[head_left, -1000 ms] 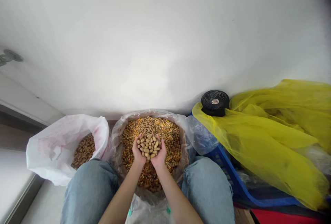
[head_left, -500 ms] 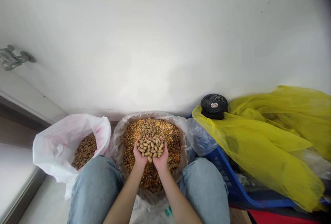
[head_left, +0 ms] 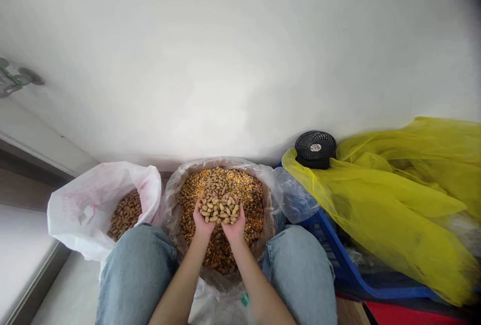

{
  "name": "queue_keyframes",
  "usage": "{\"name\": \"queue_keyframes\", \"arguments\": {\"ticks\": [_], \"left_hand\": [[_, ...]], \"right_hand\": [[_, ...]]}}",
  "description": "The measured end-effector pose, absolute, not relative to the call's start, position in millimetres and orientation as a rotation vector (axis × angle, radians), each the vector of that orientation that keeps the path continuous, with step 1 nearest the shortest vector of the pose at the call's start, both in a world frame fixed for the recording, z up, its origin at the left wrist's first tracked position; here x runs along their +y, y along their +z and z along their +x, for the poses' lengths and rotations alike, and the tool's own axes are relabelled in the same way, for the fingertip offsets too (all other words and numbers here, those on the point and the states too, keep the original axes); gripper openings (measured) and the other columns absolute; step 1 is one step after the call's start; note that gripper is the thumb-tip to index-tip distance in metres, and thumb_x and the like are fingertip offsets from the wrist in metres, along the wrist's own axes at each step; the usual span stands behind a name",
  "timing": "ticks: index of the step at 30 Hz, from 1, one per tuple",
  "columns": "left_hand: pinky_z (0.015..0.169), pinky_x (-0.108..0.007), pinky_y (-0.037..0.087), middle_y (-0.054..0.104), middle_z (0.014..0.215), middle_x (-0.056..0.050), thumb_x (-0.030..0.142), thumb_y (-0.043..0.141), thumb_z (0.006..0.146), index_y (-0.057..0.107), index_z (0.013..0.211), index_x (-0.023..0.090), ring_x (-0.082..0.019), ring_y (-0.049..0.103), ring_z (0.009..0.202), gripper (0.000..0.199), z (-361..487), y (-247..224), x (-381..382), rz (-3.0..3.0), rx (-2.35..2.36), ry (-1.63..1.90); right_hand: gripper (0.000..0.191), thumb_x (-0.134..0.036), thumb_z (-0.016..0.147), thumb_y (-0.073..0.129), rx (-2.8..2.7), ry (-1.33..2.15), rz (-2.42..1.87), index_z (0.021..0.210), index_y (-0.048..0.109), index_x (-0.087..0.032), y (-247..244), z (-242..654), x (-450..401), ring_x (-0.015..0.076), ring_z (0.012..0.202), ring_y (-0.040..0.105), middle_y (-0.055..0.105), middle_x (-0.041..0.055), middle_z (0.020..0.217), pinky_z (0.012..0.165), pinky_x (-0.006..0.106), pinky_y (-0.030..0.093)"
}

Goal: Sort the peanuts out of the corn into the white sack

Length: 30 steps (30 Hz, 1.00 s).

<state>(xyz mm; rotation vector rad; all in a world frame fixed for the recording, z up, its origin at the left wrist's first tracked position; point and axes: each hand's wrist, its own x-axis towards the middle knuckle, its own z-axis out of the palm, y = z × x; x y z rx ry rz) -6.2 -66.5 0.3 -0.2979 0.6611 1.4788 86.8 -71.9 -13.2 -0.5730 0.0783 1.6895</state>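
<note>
A heap of unshelled peanuts (head_left: 220, 209) rests in my two cupped hands, which are held side by side over the middle bag. My left hand (head_left: 203, 222) curls round the heap's left side, and my right hand (head_left: 235, 225) does the same on the right. Beneath them, the clear plastic bag (head_left: 173, 185) is open and filled with corn kernels (head_left: 244, 185) and more peanuts. To the left stands a white bag (head_left: 84, 202) with peanuts (head_left: 126, 214) inside, partly hidden by my left knee.
At the right, a blue plastic basket (head_left: 347, 270) holds yellow mesh cloth (head_left: 379, 210). A small black fan (head_left: 315, 148) sits on the cloth near the white wall (head_left: 210, 64). My knees flank the middle bag. A metal fitting (head_left: 18, 79) juts out at upper left.
The view has shifted slightly. My hands stay cupped over the middle bag, and the peanut heap looks a little lower, with fewer hanging over the front.
</note>
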Motion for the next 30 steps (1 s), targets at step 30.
{"name": "queue_keyframes", "arguments": {"ticks": [30], "left_hand": [[0.070, -0.026, 0.047, 0.065, 0.071, -0.003, 0.029, 0.042, 0.078, 0.060, 0.082, 0.016, -0.013, 0.061, 0.070, 0.022, 3, 2, -62, -0.191, 0.925, 1.341]], "right_hand": [[0.023, -0.039, 0.072, 0.042, 0.153, 1.631, -0.660, 0.083, 0.059, -0.028, -8, 86, -73, 0.0118, 0.084, 0.060, 0.067, -0.0037, 0.083, 0.079, 0.032, 0.044]]}}
